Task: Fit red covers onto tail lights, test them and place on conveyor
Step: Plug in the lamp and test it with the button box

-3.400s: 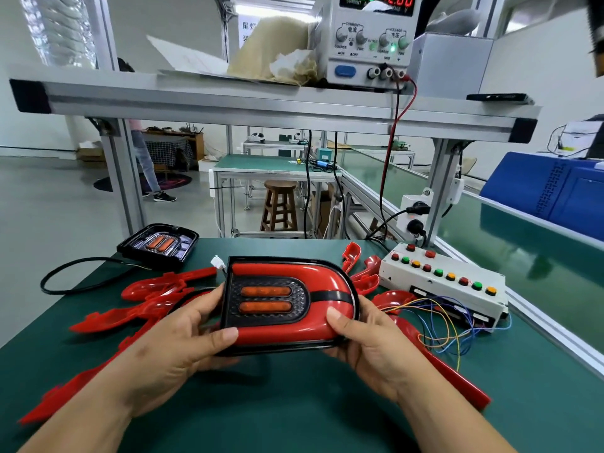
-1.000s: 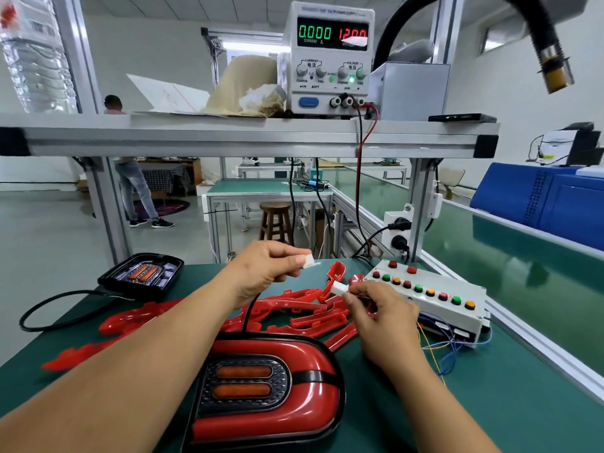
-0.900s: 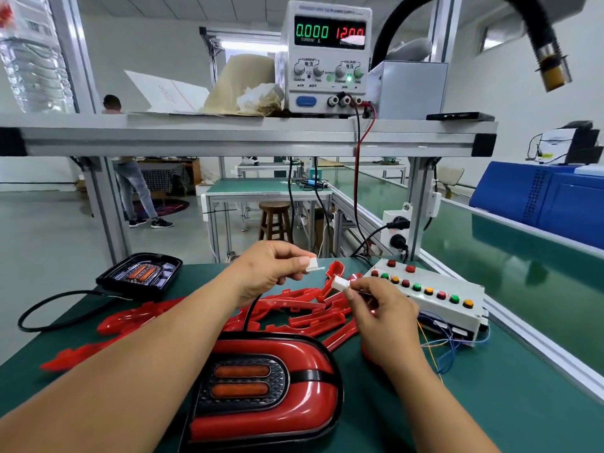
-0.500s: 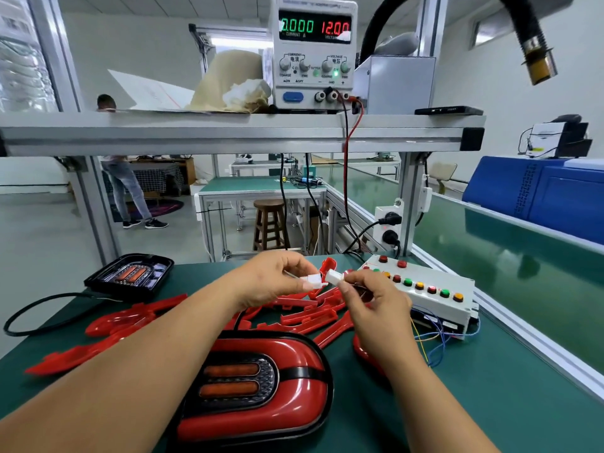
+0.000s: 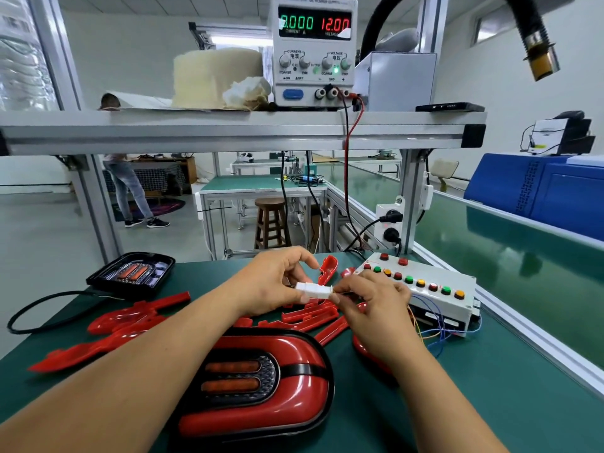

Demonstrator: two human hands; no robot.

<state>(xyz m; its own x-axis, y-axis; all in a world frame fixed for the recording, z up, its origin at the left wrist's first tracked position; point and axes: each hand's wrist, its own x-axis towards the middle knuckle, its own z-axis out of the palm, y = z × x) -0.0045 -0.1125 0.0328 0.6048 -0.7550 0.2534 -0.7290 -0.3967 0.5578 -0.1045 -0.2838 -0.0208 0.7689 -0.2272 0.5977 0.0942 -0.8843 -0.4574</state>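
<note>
Head view: both hands meet above the far middle of the green table (image 5: 490, 403). The left hand (image 5: 271, 284) has its fingers curled, thumb and fingertips pinching the left end of the white connectors (image 5: 312, 289). The right hand (image 5: 376, 302) pinches the right end in the same way, and the two white pieces touch end to end.

The tail light (image 5: 277, 403) with its red cover on lies flat on the table, near the person and between the forearms. Loose red covers (image 5: 137, 318) are scattered left of and beyond it. A bare black tail light (image 5: 130, 274) sits at the far left.

A white button box (image 5: 438, 274) stands just right of the hands, with coloured wires (image 5: 434, 335) trailing from it. The conveyor belt (image 5: 506, 266) runs along the right. On the shelf (image 5: 228, 129) above, the power supply (image 5: 313, 60) reads 0.000 and 12.00.
</note>
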